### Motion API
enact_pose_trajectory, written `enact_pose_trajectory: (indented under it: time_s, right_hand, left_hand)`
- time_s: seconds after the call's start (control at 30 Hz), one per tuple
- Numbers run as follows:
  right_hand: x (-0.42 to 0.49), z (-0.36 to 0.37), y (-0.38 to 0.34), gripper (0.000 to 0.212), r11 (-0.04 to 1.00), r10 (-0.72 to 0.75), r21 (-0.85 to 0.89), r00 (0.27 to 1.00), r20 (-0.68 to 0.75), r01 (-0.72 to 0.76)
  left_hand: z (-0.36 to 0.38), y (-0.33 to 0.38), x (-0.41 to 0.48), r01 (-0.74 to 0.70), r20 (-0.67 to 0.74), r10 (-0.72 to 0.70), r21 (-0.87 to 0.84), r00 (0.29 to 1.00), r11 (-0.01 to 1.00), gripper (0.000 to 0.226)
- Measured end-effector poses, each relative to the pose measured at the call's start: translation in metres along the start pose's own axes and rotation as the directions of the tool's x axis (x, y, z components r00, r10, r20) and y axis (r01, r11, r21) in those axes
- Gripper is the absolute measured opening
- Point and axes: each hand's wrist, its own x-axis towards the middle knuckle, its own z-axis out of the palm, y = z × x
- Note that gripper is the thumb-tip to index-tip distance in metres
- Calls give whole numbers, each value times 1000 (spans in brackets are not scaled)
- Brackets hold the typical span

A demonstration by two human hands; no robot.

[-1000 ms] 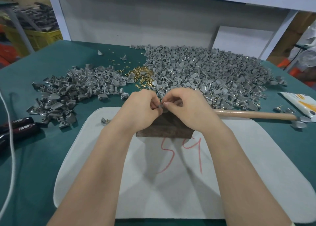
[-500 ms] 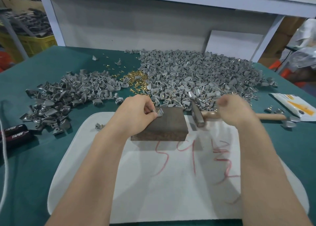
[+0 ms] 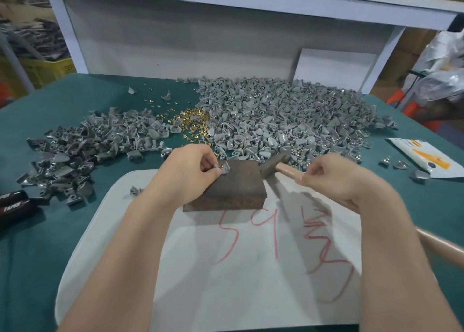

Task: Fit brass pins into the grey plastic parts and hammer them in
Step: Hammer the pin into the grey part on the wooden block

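Left hand (image 3: pixel 190 171) and right hand (image 3: pixel 336 178) are held apart, the grey part (image 3: pixel 225 169) with its brass pin (image 3: pixel 222 166) being pinched by the left on the block (image 3: pixel 238 184) between them and the hammer (image 3: pixel 273 166) gripped by the right; the part is judged light, stiff and best pinched at its edge, clear of the pin.

Bare left hand (image 3: pixel 190 172), bare right hand (image 3: pixel 337 179) — 2 bare forearms (image 3: pixel 140 243).

We are in a small assembly workshop: our green-covered worktop (image 3: pixel 62 231) carries heaps of identical grey plastic parts (image 3: pixel 288 120), a scatter of brass pins (image 3: pixel 193 120), a hammer (image 3: pixel 275 162) and a dark block (image 3: pixel 238 183), and a yellow crate (image 3: pixel 42 70) heaped with dark pieces stands behind.
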Motion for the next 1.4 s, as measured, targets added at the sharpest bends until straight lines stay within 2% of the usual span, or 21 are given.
enact_pose_trajectory:
  time_s: [0.1,0.17,0.23,0.3,0.37,0.47,0.57,0.63,0.77,0.8,0.87,0.97,1.0,1.1,1.13,1.23,1.33,1.4]
  right_hand:
    - [-2,-3,0,25,985,30,172,999,-16,-26]
    - [-4,-6,0,25,976,8,217,991,-132,21]
    - [-8,-9,-3,20,932,-84,308,942,-326,190]
    - [-11,-10,-15,8,842,-217,393,899,-381,370]
    - [-14,-3,-26,17,820,-340,339,868,-361,462]
    - [-18,4,-39,36,839,-437,118,789,-433,530]
    - [-21,3,-46,40,800,-457,105,714,-530,591]
    - [-23,4,-49,40,810,-466,74,714,-523,582]
    - [-26,12,-57,39,836,-547,-104,803,-236,539]
    - [-26,12,-58,39,844,-536,-114,816,-215,524]
    - [-27,9,-58,40,859,-508,-96,816,-275,503]
    - [-30,3,-57,39,855,-468,-63,713,-522,515]
    - [-30,1,-57,38,857,-472,-79,715,-515,509]
    - [-29,7,-55,29,884,-463,-167,865,-193,436]
    - [-29,9,-54,25,893,-445,-159,882,-157,422]
    - [-30,9,-55,28,888,-459,-98,855,-243,449]
    - [-29,5,-59,37,877,-445,-35,782,-436,480]
    - [-27,4,-60,38,870,-439,-24,752,-492,493]
  left_hand:
    - [-1,1,-2,21,-4,-21,25,1000,999,7]
    - [-1,1,-2,39,8,-39,32,999,999,11]
    - [-2,1,0,42,20,-43,37,999,998,18]
    - [-1,0,2,48,24,-48,17,999,999,21]
    - [2,-2,3,63,8,-62,-22,998,998,16]
    - [5,-5,4,90,15,-89,-137,996,986,12]
    - [6,-6,5,83,19,-80,-183,997,980,15]
    - [7,-6,5,84,4,-85,-207,996,975,18]
    - [6,-7,4,118,2,-119,-159,993,980,21]
    - [6,-7,5,120,5,-121,-163,993,979,21]
    - [6,-5,4,117,3,-118,-192,993,974,20]
    - [4,-2,4,93,22,-90,-213,996,973,27]
    - [4,-2,3,89,23,-86,-203,996,975,29]
    - [2,-2,4,122,7,-123,-169,992,978,22]
    - [1,-3,4,131,3,-133,-158,991,979,20]
    - [1,-5,4,132,7,-133,-168,991,977,15]
    - [2,-4,4,126,-3,-129,-192,992,973,10]
    - [2,-5,4,127,2,-129,-183,992,975,9]
